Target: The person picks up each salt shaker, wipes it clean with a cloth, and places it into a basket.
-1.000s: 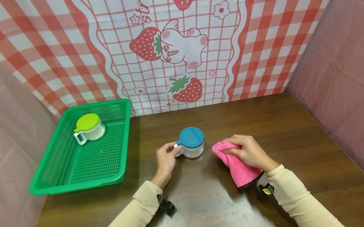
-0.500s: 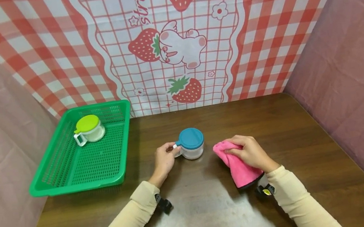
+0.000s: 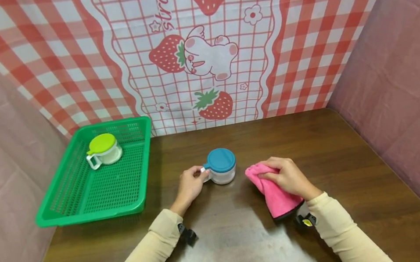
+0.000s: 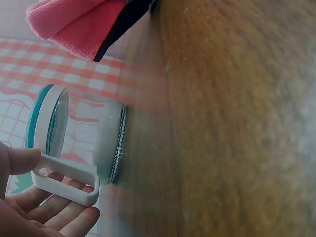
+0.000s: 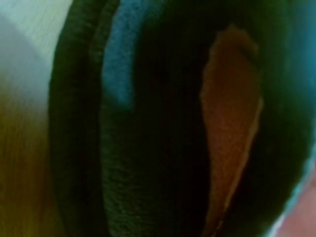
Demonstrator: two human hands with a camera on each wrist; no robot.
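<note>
A clear seasoning jar (image 3: 223, 174) with a blue lid and a white handle is upright at the middle of the table. My left hand (image 3: 191, 186) pinches its handle (image 4: 69, 177) between thumb and fingers. In the left wrist view the jar's base is at the wood surface; whether it bears its full weight there I cannot tell. To the jar's right, my right hand (image 3: 288, 177) grips a bunched pink cloth (image 3: 277, 197) with a dark edge, apart from the jar. Dark, blurred cloth folds (image 5: 153, 148) fill most of the right wrist view.
At the left stands a green plastic basket (image 3: 144, 166), holding another jar (image 3: 105, 151) with a lime-green lid and white handle. A checked strawberry-print cloth (image 3: 207, 51) hangs behind the brown wooden table (image 3: 294, 133). Pink curtains (image 3: 391, 58) flank both sides.
</note>
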